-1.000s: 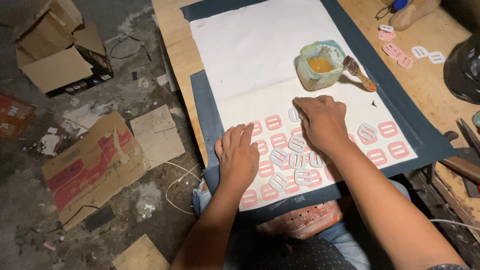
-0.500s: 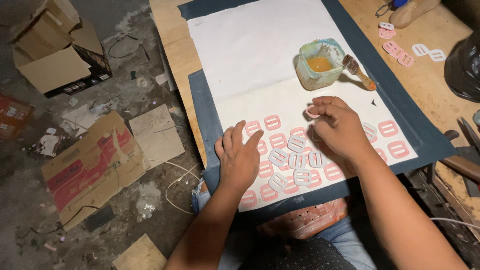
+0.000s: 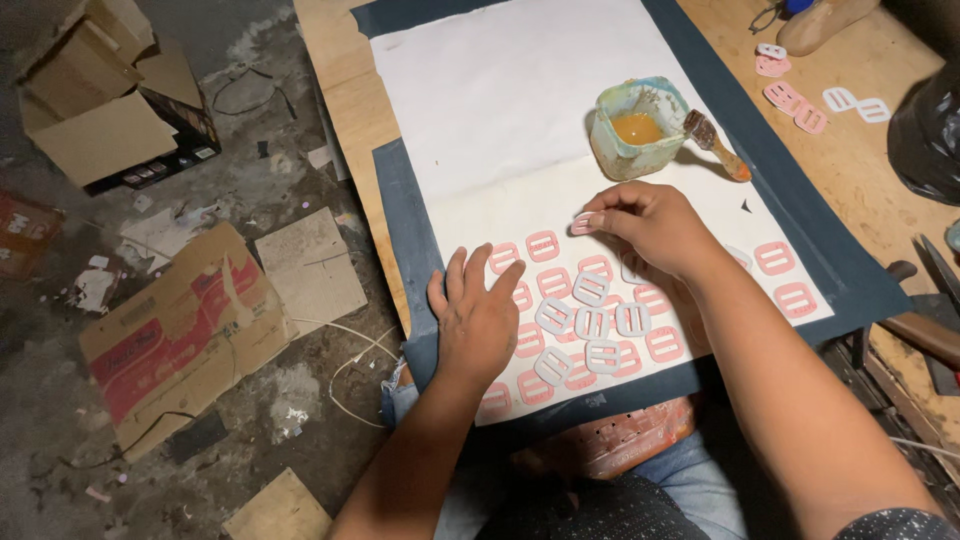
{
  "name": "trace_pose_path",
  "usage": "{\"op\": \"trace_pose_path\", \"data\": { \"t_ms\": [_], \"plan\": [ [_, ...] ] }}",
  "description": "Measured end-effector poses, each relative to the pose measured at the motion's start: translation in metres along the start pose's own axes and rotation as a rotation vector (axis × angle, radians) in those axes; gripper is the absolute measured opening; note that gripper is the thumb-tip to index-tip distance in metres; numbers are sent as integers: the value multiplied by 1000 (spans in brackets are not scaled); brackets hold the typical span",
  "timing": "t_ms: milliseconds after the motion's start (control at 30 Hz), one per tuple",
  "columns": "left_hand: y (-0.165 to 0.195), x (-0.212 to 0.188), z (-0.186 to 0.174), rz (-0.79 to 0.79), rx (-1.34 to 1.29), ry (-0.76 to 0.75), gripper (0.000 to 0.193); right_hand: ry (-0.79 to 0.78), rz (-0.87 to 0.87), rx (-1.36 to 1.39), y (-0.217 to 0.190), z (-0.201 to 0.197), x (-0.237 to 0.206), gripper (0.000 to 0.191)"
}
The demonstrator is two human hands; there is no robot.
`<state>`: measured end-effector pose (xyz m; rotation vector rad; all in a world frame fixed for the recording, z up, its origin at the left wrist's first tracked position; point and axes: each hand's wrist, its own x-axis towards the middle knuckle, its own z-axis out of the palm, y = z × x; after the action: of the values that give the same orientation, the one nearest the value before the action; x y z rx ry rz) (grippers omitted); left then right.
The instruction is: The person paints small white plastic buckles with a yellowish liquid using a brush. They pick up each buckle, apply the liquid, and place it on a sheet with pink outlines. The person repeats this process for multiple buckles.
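Observation:
Rows of small pink rectangular buckle-shaped pieces (image 3: 543,246) lie on a white paper sheet (image 3: 500,90) over a dark blue mat (image 3: 400,200). Several pale grey pieces (image 3: 590,288) sit on top of them in the middle. My left hand (image 3: 478,315) rests flat on the sheet's lower left, fingers spread over pink pieces. My right hand (image 3: 650,225) pinches one pink piece (image 3: 583,222) between thumb and fingertips, just above the rows.
A small tub of orange glue (image 3: 637,128) with a brush (image 3: 716,142) stands beyond my right hand. More pink and white pieces (image 3: 808,100) lie on the wooden board at the far right. Cardboard boxes (image 3: 110,110) and scraps litter the floor at left.
My right hand has lifted from the middle of the rows and moved up and left, now pinching a pink piece. My left hand stayed flat in place.

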<state>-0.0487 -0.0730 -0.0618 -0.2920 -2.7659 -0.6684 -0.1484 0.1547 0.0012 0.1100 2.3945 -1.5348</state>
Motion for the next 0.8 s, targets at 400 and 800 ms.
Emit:
{"op": "trace_pose_path", "data": {
  "t_ms": [400, 800],
  "plan": [
    [-1, 0, 3, -1, 8, -17, 46, -84, 23, -210, -5, 4, 20, 15],
    [-1, 2, 3, -14, -10, -26, 45, -39, 45, -283, -9, 8, 19, 15]
  ]
}}
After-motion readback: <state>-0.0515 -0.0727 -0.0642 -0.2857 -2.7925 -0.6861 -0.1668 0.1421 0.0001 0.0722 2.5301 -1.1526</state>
